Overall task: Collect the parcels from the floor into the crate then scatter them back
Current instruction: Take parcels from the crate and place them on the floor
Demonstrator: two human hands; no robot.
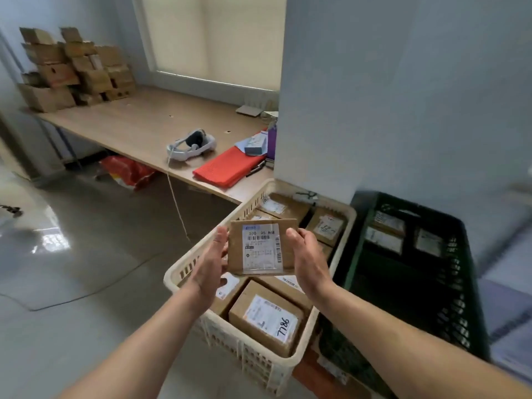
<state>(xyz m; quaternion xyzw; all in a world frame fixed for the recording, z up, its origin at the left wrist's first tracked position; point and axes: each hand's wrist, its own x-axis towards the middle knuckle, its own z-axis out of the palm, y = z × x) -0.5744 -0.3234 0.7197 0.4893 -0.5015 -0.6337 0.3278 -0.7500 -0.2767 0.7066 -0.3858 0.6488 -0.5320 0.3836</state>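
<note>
The parcel (260,246), a flat brown one with a printed label facing up, is held in the air at mid-frame, just above the white crate (253,358). The crate is packed with other parcels, one marked 7786 (267,315) near its lower end, and the floor (86,269) in view carries none. Collecting therefore looks all but done, with the scattering still to do. Whether this parcel is going in or coming out cannot be told. The left grip (208,263) clamps the parcel's left edge and the right grip (309,260) its right edge, thumbs up along the sides, the fingers mostly hidden behind it. Both forearms reach in from the lower corners. A dark crate (460,269) stands right of the white one, and the worktop (138,122) lies at upper left.
</note>
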